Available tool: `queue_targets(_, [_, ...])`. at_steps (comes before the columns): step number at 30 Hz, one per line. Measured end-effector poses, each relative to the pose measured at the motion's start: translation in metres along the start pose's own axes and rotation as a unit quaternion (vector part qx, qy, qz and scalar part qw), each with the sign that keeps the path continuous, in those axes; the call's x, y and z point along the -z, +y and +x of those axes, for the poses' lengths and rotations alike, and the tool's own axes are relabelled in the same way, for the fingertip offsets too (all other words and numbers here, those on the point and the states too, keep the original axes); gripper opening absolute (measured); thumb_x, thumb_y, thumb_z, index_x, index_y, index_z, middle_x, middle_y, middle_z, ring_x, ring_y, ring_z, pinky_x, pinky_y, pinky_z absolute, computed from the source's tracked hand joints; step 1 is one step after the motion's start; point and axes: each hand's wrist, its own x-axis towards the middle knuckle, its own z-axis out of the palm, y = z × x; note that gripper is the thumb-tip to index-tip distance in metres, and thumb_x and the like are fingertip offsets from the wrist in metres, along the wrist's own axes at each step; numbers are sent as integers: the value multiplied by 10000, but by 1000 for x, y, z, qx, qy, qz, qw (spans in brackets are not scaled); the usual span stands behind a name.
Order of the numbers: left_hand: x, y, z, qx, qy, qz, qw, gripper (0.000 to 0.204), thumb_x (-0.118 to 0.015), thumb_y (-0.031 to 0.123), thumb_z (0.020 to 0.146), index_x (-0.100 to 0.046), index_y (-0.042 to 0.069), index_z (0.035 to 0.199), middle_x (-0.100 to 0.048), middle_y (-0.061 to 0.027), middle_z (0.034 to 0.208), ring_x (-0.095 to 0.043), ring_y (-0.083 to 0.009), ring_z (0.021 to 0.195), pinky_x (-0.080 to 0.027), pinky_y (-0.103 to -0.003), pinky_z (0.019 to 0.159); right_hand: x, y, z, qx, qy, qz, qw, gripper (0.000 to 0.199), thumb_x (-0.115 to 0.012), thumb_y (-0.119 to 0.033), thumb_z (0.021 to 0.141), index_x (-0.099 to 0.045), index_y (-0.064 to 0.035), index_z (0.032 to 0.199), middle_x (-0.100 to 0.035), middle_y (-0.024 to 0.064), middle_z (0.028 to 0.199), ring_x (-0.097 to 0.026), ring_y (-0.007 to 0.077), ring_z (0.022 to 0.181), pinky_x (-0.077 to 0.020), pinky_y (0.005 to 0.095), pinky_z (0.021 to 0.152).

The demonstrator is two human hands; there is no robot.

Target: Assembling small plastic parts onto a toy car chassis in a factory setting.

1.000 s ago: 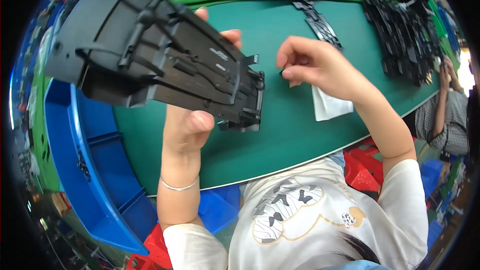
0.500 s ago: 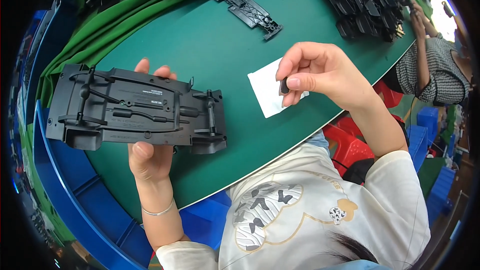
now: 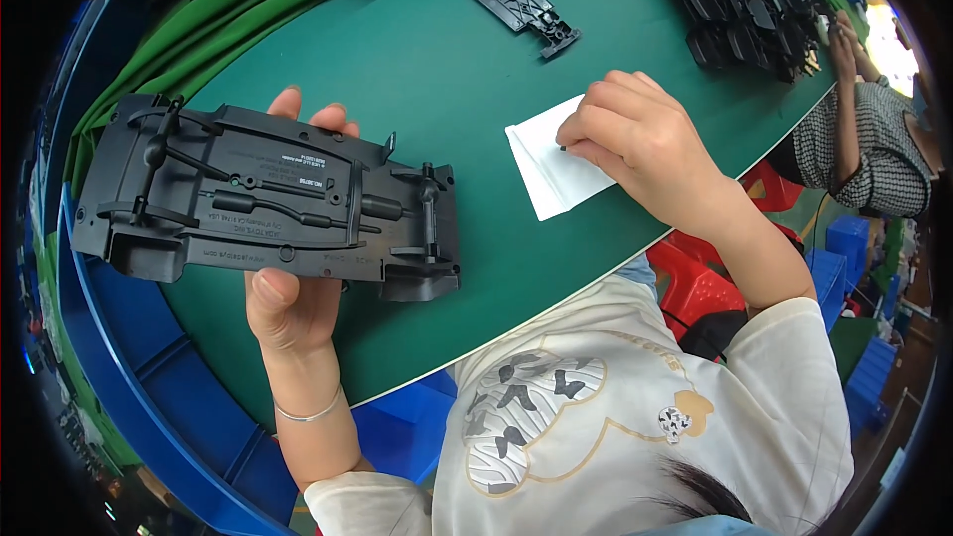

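Item: black moulded chassis (image 3: pixel 298 152), in the left hand (image 3: pixel 300 310); grip closed about its middle, thumb at the near edge, fingertips past the far edge. Long axis crosswise to that grip, dipping slightly to the right; face with moulded rods upward to view.

Item: small dark piece (image 3: pixel 564 149), in the right hand (image 3: pixel 640 139); grip a narrow pinch, piece mostly hidden by the fingers.

Relation: chassis lies to the left of the right grip and well apart; its right end is the nearer one.

Item: white sheet (image 3: pixel 544 179), on the worktop (image 3: pixel 437 109), beneath and left of the right grip; contact with the fingers cannot be told.

Item: second black frame (image 3: pixel 508 6), flat, beyond the right grip, leftward.
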Motion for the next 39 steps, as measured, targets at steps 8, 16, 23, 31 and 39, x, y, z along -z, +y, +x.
queue_targets(8, [7,-3,-3,3,0,7,1000,1048,-719,481,533,-163,-34,1258,-338,-196,1203,-314,-295,1156,-257,-390,982,-3,-4,2,52,-13,-49,997,86,-515,-50,605,-479,-27,680,-449,66,667,-457,203,661,-361,293,595])
queue_targets(16, [5,-6,-2,-3,55,-13,998,1045,-770,435,447,-250,-18,1232,-375,-194,1177,-401,-286,1088,-330,-385,930,-8,-7,6,89,-7,-77,993,113,-515,-56,586,-491,-22,690,-453,65,677,-459,198,670,-367,287,596])
queue_targets(23, [6,-7,-3,-8,52,-10,999,1034,-766,424,456,-247,-17,1234,-361,-197,1187,-390,-289,1097,-323,-387,934,-8,-5,6,104,-6,-92,990,115,-508,-69,579,-492,-21,683,-451,59,685,-452,197,675,-365,287,600])
queue_targets(31, [-3,-1,-4,7,48,-7,999,1052,-764,429,462,-223,-25,1242,-380,-191,1170,-386,-280,1098,-297,-373,955,11,-5,-3,-205,36,311,927,96,-592,-18,717,-526,4,784,-530,37,731,-509,105,701,-417,216,635])
queue_targets(39, [-8,-3,-3,-4,71,1,997,1060,-775,429,451,-228,-17,1242,-355,-184,1195,-374,-291,1110,-291,-389,962,7,-5,-8,-208,46,376,902,105,-595,10,684,-522,-8,758,-547,44,731,-524,127,706,-418,232,647])
